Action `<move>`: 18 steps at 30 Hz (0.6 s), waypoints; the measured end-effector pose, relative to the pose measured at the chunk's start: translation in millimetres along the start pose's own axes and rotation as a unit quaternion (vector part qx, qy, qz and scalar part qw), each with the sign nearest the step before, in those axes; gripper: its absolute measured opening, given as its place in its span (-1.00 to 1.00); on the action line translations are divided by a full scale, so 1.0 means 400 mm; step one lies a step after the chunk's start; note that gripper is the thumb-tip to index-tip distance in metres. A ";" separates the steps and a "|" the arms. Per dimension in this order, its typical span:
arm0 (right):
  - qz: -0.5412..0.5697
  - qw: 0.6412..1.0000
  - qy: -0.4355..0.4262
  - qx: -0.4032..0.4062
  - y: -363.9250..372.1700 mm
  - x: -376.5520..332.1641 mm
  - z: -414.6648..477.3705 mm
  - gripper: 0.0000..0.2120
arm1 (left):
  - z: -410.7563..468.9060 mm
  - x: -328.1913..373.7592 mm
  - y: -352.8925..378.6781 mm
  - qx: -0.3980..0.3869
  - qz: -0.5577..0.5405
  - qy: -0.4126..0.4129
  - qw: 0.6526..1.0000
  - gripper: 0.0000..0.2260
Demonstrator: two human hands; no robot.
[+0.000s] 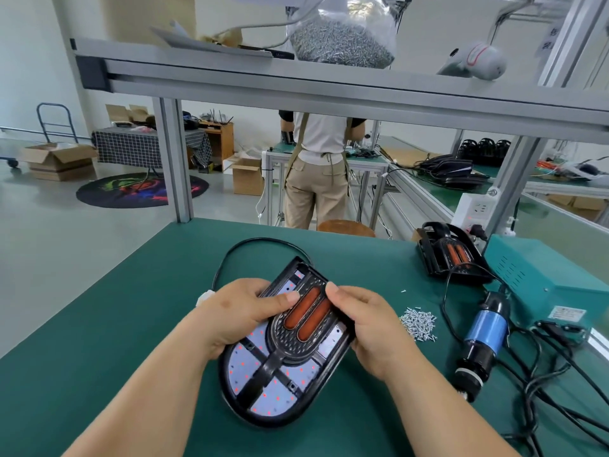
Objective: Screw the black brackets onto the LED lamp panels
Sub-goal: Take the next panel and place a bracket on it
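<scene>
An oval LED lamp panel (263, 400) with a black rim and red dots lies on the green mat in front of me. A black bracket (296, 344) with two orange tubes sits on top of it. My left hand (234, 315) grips the panel's left side, thumb on the bracket by the tubes. My right hand (365, 321) grips the right side, thumb at the bracket's upper edge. A pile of small silver screws (418, 323) lies to the right. The electric screwdriver (481, 338), blue and black, lies further right.
A stack of finished lamps (451, 255) stands at the back right beside a teal power box (540, 282). Black cables (543, 384) trail over the right of the mat. The lamp's cord (230, 255) loops behind it. A person (316, 169) stands at another bench beyond.
</scene>
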State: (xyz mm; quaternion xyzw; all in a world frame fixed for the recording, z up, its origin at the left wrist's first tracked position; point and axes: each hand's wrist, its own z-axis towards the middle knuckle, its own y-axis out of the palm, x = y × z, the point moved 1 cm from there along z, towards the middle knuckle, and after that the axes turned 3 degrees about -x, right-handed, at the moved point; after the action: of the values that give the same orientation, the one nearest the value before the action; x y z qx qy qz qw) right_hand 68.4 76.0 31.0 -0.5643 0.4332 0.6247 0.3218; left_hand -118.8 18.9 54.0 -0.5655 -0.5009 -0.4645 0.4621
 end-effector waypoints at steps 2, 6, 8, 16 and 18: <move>-0.010 0.999 -0.004 0.044 0.000 0.014 0.003 -0.75 | 0.002 0.001 -0.006 0.010 0.007 0.022 1.000 -0.65; 0.071 0.985 -0.009 0.155 -0.009 0.034 0.012 -0.78 | -0.001 -0.011 -0.036 0.035 -0.039 0.025 0.998 -0.63; 0.096 0.979 -0.021 0.181 -0.010 0.033 0.014 -0.80 | -0.002 -0.030 -0.028 0.022 -0.052 0.006 0.998 -0.54; 0.132 0.976 -0.052 0.166 0.001 0.041 0.007 -0.70 | 0.017 -0.065 -0.014 0.071 -0.104 0.037 0.991 -0.46; 0.126 0.981 -0.038 0.140 -0.009 0.036 0.006 -0.71 | 0.016 -0.066 -0.019 0.059 -0.107 0.042 0.992 -0.44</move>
State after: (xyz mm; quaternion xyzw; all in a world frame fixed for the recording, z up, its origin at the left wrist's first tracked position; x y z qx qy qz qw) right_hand 68.4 78.6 16.4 -0.4308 0.5712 0.6145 0.3326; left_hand -127.8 22.3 27.5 -0.4603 -0.5652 -0.5045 0.4627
